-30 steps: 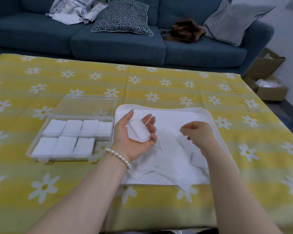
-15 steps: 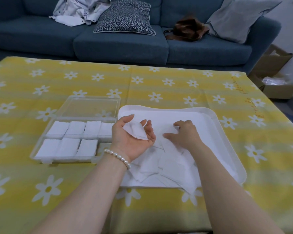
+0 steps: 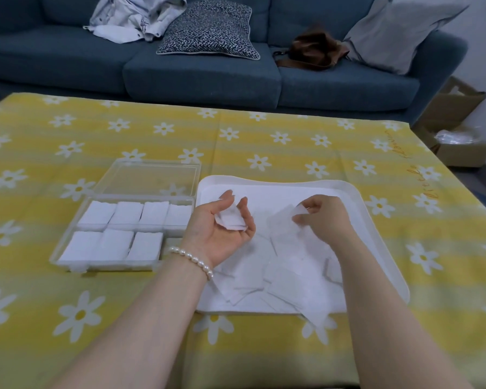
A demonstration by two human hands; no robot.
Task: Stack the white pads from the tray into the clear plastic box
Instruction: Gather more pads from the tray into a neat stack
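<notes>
Gathering step: left hand (image 3: pixel 222 231) cups a small pad stack (image 3: pixel 232 220) at frame centre; right hand (image 3: pixel 324 220) pinches another pad (image 3: pixel 285 223) over the tray (image 3: pixel 376 234). Next, I judge, add it, then fill the clear plastic box (image 3: pixel 68 248).

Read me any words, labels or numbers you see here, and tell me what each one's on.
Cursive script along the right side of the yellow daisy tablecloth: present, but too small and slanted to read.
Small dark mark on the pale garment on the sofa: too blurred to read.
No text shows on the clear plastic box, the white tray or the white pads.
</notes>
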